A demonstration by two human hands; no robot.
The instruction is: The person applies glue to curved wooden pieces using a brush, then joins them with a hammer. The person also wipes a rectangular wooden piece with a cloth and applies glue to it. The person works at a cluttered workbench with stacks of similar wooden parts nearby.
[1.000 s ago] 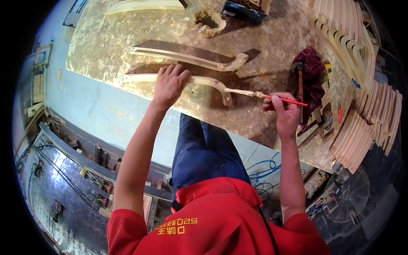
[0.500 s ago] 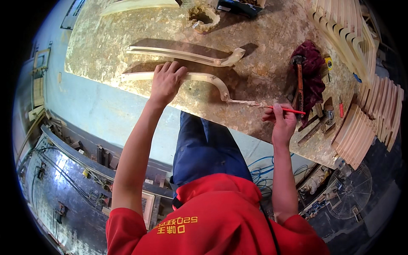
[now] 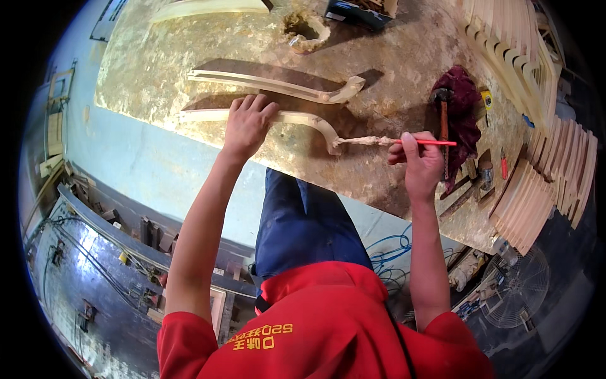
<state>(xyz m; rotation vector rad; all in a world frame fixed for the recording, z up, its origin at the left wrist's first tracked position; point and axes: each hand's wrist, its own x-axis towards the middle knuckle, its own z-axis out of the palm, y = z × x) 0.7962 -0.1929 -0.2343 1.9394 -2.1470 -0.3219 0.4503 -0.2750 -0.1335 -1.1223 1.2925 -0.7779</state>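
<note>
A curved pale wooden piece (image 3: 304, 119) lies near the front edge of the worktable, its bent end toward the right. My left hand (image 3: 249, 126) is wrapped over its straight part. My right hand (image 3: 420, 158) pinches a thin red-handled brush (image 3: 435, 143), whose glue-caked front part reaches left to the bent end of the wood. The brush tip touches or nearly touches that end; I cannot tell which. Just beyond lies a second curved wooden piece (image 3: 271, 83), with its upturned end also at the right.
A glue-crusted pot (image 3: 306, 33) and a dark box (image 3: 363, 14) stand at the back. On the right are a hammer (image 3: 444, 114), a maroon cloth (image 3: 464, 95), a tape measure (image 3: 486, 100) and stacked wooden strips (image 3: 522, 205). A fan (image 3: 516, 287) stands below.
My right hand and the brush have moved slightly up, and the brush now lies more level. The left hand stays on the wooden piece, which has hardly moved.
</note>
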